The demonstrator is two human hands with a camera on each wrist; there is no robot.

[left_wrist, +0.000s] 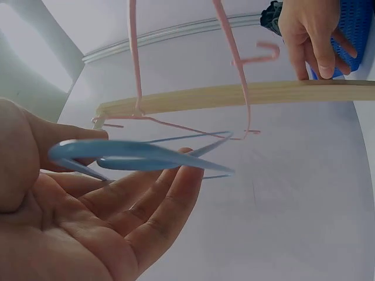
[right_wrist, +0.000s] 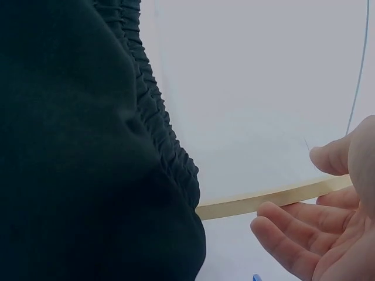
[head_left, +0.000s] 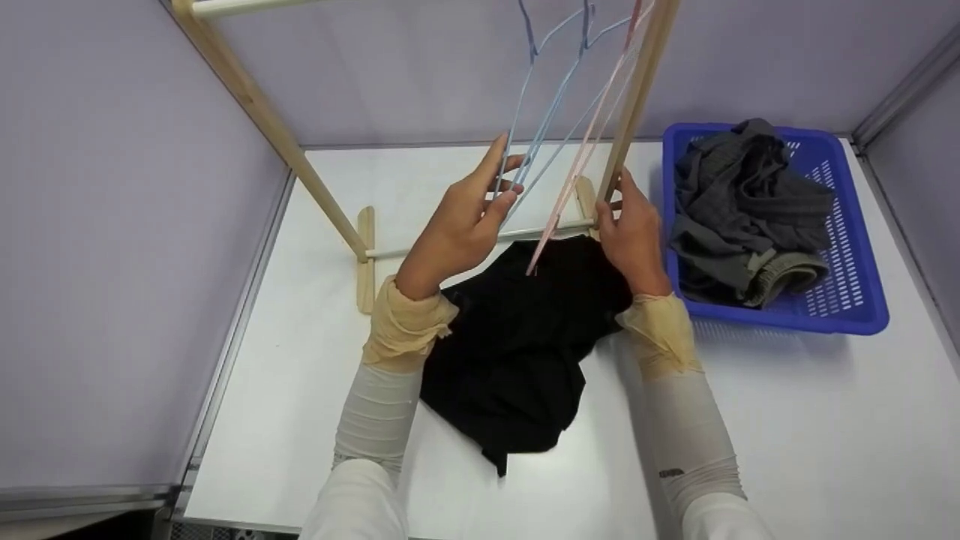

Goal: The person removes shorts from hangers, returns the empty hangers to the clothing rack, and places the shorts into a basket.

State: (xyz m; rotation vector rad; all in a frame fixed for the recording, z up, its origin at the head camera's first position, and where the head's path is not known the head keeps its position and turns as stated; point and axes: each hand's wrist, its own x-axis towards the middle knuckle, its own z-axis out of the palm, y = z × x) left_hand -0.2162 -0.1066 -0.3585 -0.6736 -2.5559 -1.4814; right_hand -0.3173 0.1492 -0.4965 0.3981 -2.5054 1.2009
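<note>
A wooden drying rack (head_left: pixel 634 97) stands on the white table (head_left: pixel 787 420), with blue hangers (head_left: pixel 544 127) and pink hangers (head_left: pixel 581 161) dangling from its top. My left hand (head_left: pixel 465 225) reaches up among the blue hangers. In the left wrist view one blue hanger (left_wrist: pixel 135 157) lies across the straight fingers of that hand (left_wrist: pixel 117 222), under the thumb. My right hand (head_left: pixel 634 232) rests its fingertips on the rack's right post (left_wrist: pixel 234 95), palm open (right_wrist: pixel 328 234). A black garment (head_left: pixel 517 337) lies crumpled on the table between my forearms.
A blue plastic basket (head_left: pixel 795 319) holding grey clothes (head_left: pixel 742 202) sits at the right of the table. Pale walls enclose the table on the left, back and right. The rack's left leg (head_left: pixel 365 259) stands at the table's left.
</note>
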